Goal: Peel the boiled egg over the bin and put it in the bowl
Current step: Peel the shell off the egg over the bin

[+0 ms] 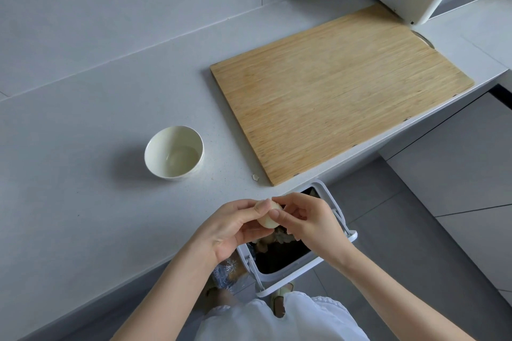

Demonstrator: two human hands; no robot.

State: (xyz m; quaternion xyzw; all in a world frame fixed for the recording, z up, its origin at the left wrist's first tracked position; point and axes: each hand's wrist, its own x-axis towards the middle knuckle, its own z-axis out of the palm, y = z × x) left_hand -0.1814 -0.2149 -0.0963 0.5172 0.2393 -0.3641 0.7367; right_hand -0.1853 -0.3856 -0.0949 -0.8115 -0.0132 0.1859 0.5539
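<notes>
The counter [83, 202] carries the bowl [174, 153], well apart from the bin [282, 255] below its edge. Best to keep the egg [267, 217] over the bin so flakes drop in. Left hand [235, 227] grips the egg; right hand [304, 224] fingertips [274, 212] pinch at its shell.

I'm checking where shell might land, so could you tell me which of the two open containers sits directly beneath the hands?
The white bin on the floor, dark inside, sits under both hands and the egg; the bowl stands apart on the counter.
</notes>
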